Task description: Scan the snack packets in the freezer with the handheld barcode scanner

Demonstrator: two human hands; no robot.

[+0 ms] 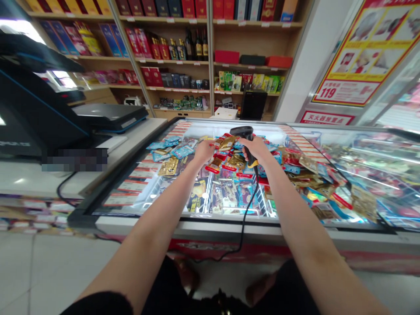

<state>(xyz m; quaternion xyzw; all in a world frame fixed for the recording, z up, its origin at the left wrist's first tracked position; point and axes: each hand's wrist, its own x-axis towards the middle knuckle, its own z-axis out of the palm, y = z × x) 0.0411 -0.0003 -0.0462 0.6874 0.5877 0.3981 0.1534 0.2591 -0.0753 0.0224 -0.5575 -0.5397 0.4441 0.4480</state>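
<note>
Dial centred on the view, 12 straight ahead.

Right hand (257, 149), between 12 and 1: fingers clenched round the handle of a black corded barcode scanner (245, 130), held above the heap of packets, head raised clear of the hand, yellow band visible below the grip. Full wrap low on the handle, head unobstructed by fingers: judged sound for steady aim. Black cable (244, 232): hanging slack from the base of the handle toward 6, down over the front rim of the chest freezer (183, 222), no visible snag on the stock. Slack judged favourable for free wrist movement.

Left hand (204, 151), near 11: fingers bunched and low over gold foil snack packets (168, 167) and red-tagged packets. Grasp of any packet impossible to confirm from this angle; released or pinching, cannot tell. Light contact judged preferable in so loose a pile.

Blue snack packets (182, 151) at 10 within the same freezer. Wooden shelves (170, 61) of boxed liquor and bottles (196, 45) at 12. Red-and-yellow poster (367, 52) at 2. Black till terminal (33, 100) on a white counter (33, 179) at 9.
</note>
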